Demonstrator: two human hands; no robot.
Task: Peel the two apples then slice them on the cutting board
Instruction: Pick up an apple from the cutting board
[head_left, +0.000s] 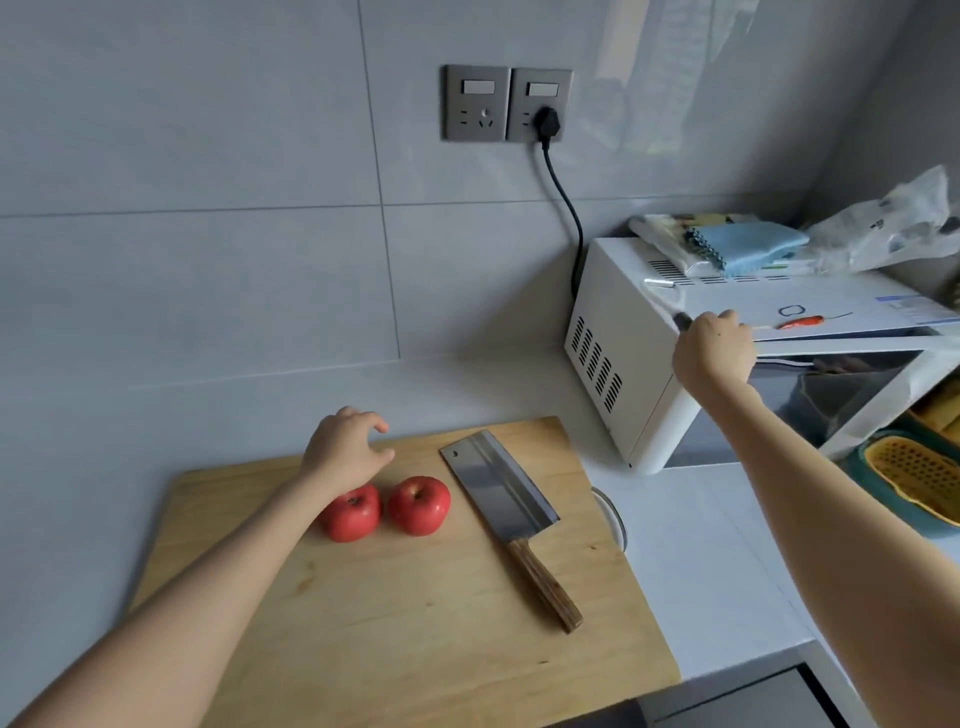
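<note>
We noted left apple (353, 514), right apple (418, 505) side by side on cutting board (415, 623), cleaver (498, 499) right of them; left hand (345, 452) over left apple, fingers loose, empty; right hand (714, 353) gripped peeler (670, 299) beyond board's right edge.

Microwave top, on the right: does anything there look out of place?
Mildly, yes. A blue spiral notebook, papers and a crumpled plastic bag are piled on the microwave, reaching over some of its top vent slots, which usually should stay uncovered. Nothing looks spilled or broken. The right hand grips a peeler there.
</note>
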